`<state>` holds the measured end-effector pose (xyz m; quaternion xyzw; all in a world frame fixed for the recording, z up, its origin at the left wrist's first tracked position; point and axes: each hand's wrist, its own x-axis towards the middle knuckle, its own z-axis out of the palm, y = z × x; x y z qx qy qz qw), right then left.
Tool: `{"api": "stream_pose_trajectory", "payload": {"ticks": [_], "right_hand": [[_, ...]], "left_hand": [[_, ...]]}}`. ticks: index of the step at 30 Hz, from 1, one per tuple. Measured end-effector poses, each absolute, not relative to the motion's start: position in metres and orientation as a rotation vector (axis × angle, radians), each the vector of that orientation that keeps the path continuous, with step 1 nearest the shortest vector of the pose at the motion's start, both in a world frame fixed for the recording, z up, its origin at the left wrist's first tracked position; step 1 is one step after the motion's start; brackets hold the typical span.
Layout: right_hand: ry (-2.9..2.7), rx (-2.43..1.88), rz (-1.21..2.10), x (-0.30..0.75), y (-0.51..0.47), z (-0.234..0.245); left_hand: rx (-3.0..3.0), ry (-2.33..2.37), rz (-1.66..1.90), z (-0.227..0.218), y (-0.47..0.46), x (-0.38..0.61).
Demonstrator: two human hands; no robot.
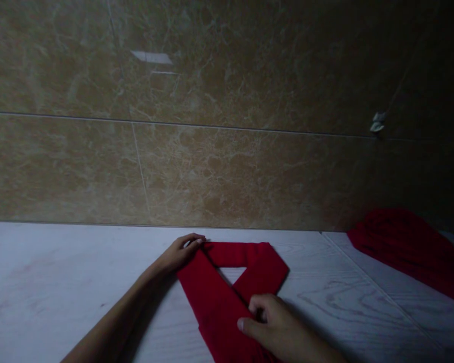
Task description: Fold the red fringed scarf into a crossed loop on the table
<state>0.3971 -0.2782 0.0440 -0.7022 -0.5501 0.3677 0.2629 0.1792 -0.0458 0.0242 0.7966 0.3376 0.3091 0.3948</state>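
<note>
A flat red cloth band point(215, 297) lies on the white surface, folded into a pointed loop with a small triangular gap in its middle. Its two lengths cross below the gap, and the lower end runs out of view. My left hand point(185, 250) is at the loop's upper left corner, fingers closed over the fold. Lower down on the right, my right hand point(270, 322) pinches the band where its lengths overlap, thumb lying on the cloth and index finger bent. The undersides of both grips are hidden.
More red cloth point(404, 247) is heaped at the right, near the wall. A brown marbled tile wall point(212, 171) rises behind the pale, wood-grained surface point(53, 282). A small white fitting point(378, 122) sits on the wall at the right. The light is dim.
</note>
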Motion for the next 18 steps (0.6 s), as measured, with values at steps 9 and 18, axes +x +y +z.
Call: {"api": "stream_pose_trajectory", "payload": {"ticks": [9, 18], "right_hand": [[-0.821, -1.312, 1.454, 0.416, -0.293, 0.015], [-0.884, -1.316, 1.519, 0.426, -0.318, 0.003]], "left_hand": [[2.1, 0.922, 0.678, 0.025, -0.051, 0.186], [2.277, 1.128, 0.658, 0.022, -0.041, 0.196]]}}
